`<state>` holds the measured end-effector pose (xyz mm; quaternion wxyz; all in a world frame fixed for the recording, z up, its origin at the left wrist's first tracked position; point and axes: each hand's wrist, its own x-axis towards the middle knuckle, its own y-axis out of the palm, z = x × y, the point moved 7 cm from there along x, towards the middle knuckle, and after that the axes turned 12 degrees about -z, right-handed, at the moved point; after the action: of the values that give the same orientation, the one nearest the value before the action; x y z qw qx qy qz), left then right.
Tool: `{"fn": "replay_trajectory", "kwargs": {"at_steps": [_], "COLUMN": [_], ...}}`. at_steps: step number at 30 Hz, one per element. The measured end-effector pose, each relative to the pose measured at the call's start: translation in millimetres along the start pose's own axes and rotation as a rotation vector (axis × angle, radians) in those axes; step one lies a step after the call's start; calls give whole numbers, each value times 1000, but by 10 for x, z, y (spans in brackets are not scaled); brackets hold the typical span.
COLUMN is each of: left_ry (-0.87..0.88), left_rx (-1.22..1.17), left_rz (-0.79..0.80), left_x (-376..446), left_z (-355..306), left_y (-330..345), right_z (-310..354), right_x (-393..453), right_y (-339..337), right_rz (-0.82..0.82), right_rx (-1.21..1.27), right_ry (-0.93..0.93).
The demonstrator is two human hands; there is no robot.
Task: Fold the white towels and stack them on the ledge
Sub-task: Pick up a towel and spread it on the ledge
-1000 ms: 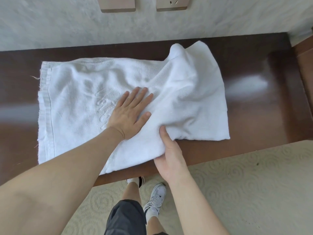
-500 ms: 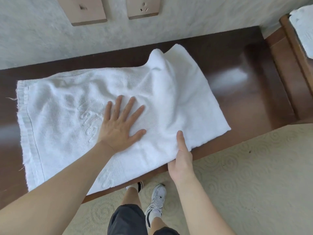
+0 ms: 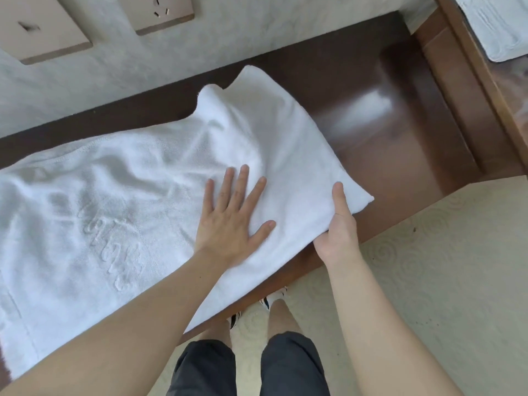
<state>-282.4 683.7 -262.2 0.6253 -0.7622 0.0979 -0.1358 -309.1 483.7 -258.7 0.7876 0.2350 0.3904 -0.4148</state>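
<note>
white towel (image 3: 120,201): terry, embossed lettering, spread lengthwise on dark wooden ledge (image 3: 380,144); right end doubled over, rumpled; near edge overhangs ledge front | second towel (image 3: 497,27): top right, apparently folded, on separate raised wooden surface

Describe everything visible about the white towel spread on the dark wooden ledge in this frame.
The towel is white terry cloth with raised embossed lettering, unreadable here, and a stitched hem along its far edge. It lies lengthwise on the dark glossy ledge, wrinkled, its right part doubled over and its near edge overhanging the front. The left hand presses flat on it with fingers spread. The right hand grips the near right corner, thumb on top.
</note>
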Motion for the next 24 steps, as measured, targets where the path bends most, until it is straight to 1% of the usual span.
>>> {"fn": "replay_trajectory", "kwargs": {"at_steps": [3,7,9,11,13,15,17,19,20,22,24], "left_ry": [-12,-62,-13,21,-22,-75,-68,-37,-31,-31,-20], "left_rx": [4,-64,-81,-69,-54,-38,18,74,85,83,54], "left_rz": [14,-14,-56,-67,-46,-21,-3,11,12,9,7], "left_x": [20,153,366,637,893,1027,1047,1041,1039,1051,1059], "left_z": [-19,-180,-416,-652,-763,-751,-701,-665,-661,-660,-666], "left_y": [-18,-72,-105,-90,-47,18,95,160,183,201,194], "right_z": [171,353,451,521,603,684,703,684,715,884,1126], "right_x": [63,161,240,301,327,342,347,374,400,489,613], "right_y": [37,28,-38,-93,-163,-276,-416,-480,-462,-343,-146], "right_rz": [-68,-143,-173,-150,-128,-147,-204,-239,-245,-243,-203], "right_rx": [-73,-190,-245,-279,-280,-252,-206,-195,-231,-380,-616], "right_ry": [-26,-131,-169,-177,-201,-261,-271,-229,-234,-298,-367]}}
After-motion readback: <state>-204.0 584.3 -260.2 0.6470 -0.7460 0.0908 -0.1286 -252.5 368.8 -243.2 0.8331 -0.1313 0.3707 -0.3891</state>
